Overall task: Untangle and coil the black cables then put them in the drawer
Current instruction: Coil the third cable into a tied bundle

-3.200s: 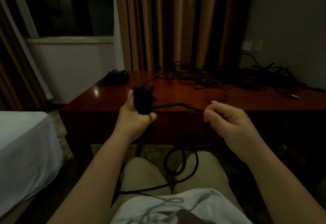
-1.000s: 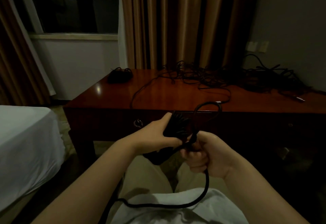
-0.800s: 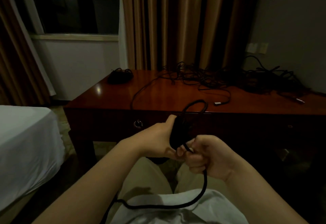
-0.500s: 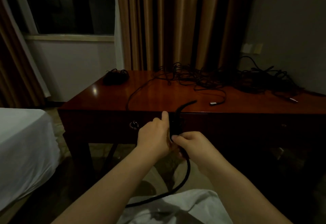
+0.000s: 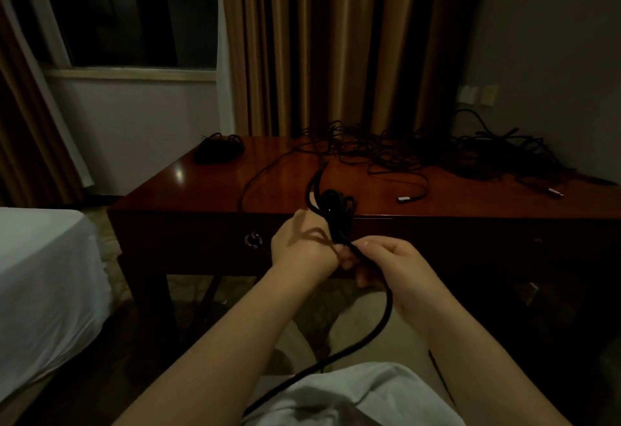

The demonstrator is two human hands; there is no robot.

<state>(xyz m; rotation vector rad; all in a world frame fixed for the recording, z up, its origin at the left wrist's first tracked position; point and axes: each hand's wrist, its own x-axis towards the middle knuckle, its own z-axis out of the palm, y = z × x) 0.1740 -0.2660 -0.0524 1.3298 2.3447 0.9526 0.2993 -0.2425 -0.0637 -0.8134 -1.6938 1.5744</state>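
Note:
My left hand (image 5: pixel 302 247) grips a small coil of black cable (image 5: pixel 334 210) in front of the desk edge. My right hand (image 5: pixel 393 267) pinches the same cable just below the coil; its loose tail (image 5: pixel 379 325) hangs down across my lap. A short end sticks up above the coil. A tangled pile of black cables (image 5: pixel 437 153) lies across the back of the wooden desk (image 5: pixel 208 190). A coiled bundle (image 5: pixel 218 148) sits at the desk's back left corner. The drawer front with its ring pull (image 5: pixel 252 240) is closed.
A cable with a silver plug (image 5: pixel 403 199) lies on the desk's middle. Another plug (image 5: pixel 556 193) rests at the right. A white bed (image 5: pixel 43 278) stands left of the desk. Curtains (image 5: pixel 319 46) and a window are behind; wall sockets (image 5: pixel 477 94) are at right.
The hands moved together from apart and rose slightly. The coil has grown as the right hand wrapped another turn; the hanging loop in my lap has shortened.

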